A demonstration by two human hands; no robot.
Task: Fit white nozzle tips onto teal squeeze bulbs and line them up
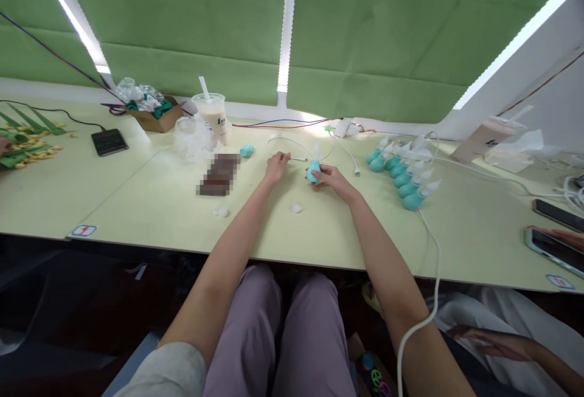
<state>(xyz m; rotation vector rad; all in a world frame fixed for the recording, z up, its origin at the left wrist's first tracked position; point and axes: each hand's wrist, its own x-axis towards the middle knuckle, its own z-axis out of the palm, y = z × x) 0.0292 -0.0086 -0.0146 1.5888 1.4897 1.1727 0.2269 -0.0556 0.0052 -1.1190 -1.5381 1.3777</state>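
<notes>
My right hand is wrapped round a teal bulb-shaped piece with a translucent white, flame-shaped tip, held upright just above the table. To its left, my left hand pinches a thin white cable near its plug, which points towards the bulb but stays apart from it. The cable loops behind both hands, and a USB plug lies to the right. Another teal piece without a visible white tip rests beyond my left hand. A small white scrap lies nearer the table edge.
Several finished-looking teal bulbs stand at right. A pixelated dark rectangle, plastic bag, drink cup and cardboard box are left. A white cord hangs over the front edge. Another person's hand is far right by phones.
</notes>
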